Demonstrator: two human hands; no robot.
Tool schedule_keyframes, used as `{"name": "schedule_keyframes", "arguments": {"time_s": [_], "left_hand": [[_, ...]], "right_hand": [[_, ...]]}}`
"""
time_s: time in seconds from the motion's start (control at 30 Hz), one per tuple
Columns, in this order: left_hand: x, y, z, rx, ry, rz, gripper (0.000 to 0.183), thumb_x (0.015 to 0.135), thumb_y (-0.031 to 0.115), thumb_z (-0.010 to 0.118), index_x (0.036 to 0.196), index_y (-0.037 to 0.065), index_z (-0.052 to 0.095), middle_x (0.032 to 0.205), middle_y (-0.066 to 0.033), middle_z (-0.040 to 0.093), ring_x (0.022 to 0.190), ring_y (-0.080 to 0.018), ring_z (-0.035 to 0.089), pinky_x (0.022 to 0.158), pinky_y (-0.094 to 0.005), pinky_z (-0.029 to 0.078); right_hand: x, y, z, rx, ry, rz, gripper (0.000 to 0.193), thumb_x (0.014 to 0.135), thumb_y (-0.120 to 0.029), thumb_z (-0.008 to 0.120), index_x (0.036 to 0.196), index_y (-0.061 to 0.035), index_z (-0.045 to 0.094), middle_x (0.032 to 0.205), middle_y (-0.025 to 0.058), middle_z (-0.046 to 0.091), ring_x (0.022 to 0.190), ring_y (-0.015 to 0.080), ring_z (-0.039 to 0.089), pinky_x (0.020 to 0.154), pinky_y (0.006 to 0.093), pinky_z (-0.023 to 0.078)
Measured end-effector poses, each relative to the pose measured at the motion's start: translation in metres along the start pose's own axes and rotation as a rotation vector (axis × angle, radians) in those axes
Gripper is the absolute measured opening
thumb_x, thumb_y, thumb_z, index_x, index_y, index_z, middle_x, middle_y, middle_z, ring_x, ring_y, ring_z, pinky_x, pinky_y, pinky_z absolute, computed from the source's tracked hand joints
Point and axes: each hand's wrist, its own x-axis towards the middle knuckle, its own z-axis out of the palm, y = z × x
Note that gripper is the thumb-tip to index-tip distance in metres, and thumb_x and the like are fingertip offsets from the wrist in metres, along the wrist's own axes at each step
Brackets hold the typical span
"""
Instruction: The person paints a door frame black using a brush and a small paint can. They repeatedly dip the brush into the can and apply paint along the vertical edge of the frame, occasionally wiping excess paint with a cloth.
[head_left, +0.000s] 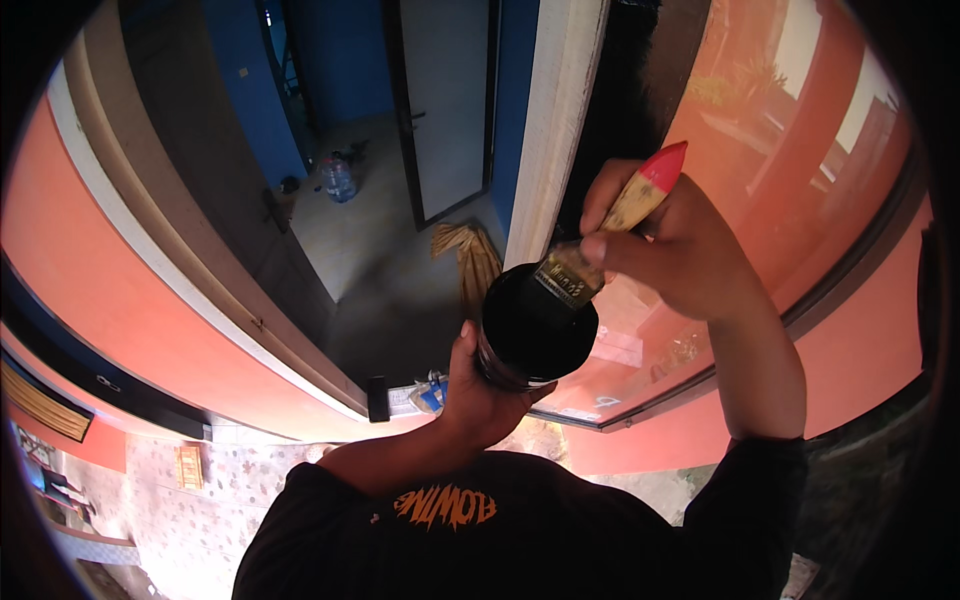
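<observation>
My left hand (487,405) is wrapped round the lower side of a can of black paint (530,350), holding it up in front of the doorway. A paintbrush (632,205) with a wooden handle and red tip is pinched in my right hand (672,240). Its metal ferrule sits over the can's rim, and the bristles point down into the dark opening. Where bristles end and paint begins is too dark to tell. Just beyond the brush stands a window frame post (625,95), partly coated in black, beside a pale door frame (550,120).
A brown door (190,110) stands open at the left. Inside the room are a clear water bottle (338,178), a white door (447,100) and a gold curtain (475,260). Window glass (740,200) reflects at the right. A blue-and-white packet (430,393) lies by the threshold.
</observation>
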Motion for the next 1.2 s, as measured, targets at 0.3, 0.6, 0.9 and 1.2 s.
{"name": "schedule_keyframes", "arguments": {"time_s": [0.3, 0.6, 0.9, 1.2], "left_hand": [[0.004, 0.002, -0.012, 0.037, -0.09, -0.02, 0.073, 0.095, 0.072, 0.044, 0.149, 0.023, 0.043, 0.152, -0.005, 0.045, 0.139, -0.0267, 0.045, 0.111, -0.0528, 0.035], [0.001, 0.006, 0.0, 0.1, -0.034, 0.016, 0.074, 0.095, 0.072, 0.042, 0.148, 0.021, 0.045, 0.15, -0.0047, 0.048, 0.135, -0.0263, 0.047, 0.105, -0.051, 0.038], [0.008, 0.007, -0.009, 0.053, -0.041, -0.032, 0.073, 0.094, 0.072, 0.043, 0.148, 0.023, 0.045, 0.149, -0.0037, 0.048, 0.135, -0.0263, 0.047, 0.104, -0.0507, 0.038], [0.01, 0.01, -0.007, 0.036, -0.065, -0.066, 0.072, 0.094, 0.074, 0.042, 0.146, 0.024, 0.047, 0.148, -0.0032, 0.05, 0.134, -0.0249, 0.048, 0.106, -0.0518, 0.038]], "right_hand": [[0.002, 0.011, -0.009, 0.134, 0.046, -0.027, 0.01, 0.086, -0.005, 0.07, 0.091, -0.001, 0.063, 0.083, 0.0056, 0.067, 0.083, 0.0137, 0.066, 0.075, 0.0281, 0.051], [-0.003, 0.001, 0.017, -0.399, -0.155, -0.185, 0.013, 0.085, -0.016, 0.071, 0.091, -0.0075, 0.063, 0.076, 0.0112, 0.066, 0.07, 0.031, 0.066, 0.066, 0.0361, 0.051], [0.009, 0.014, -0.013, 0.059, 0.103, -0.048, 0.015, 0.085, -0.012, 0.073, 0.09, -0.0065, 0.061, 0.079, 0.0005, 0.059, 0.073, 0.0112, 0.06, 0.067, 0.0263, 0.048], [0.006, 0.03, -0.019, 0.309, 0.186, -0.053, 0.01, 0.086, -0.01, 0.071, 0.091, -0.005, 0.063, 0.077, -0.0013, 0.058, 0.07, 0.0071, 0.053, 0.062, 0.023, 0.039]]}}
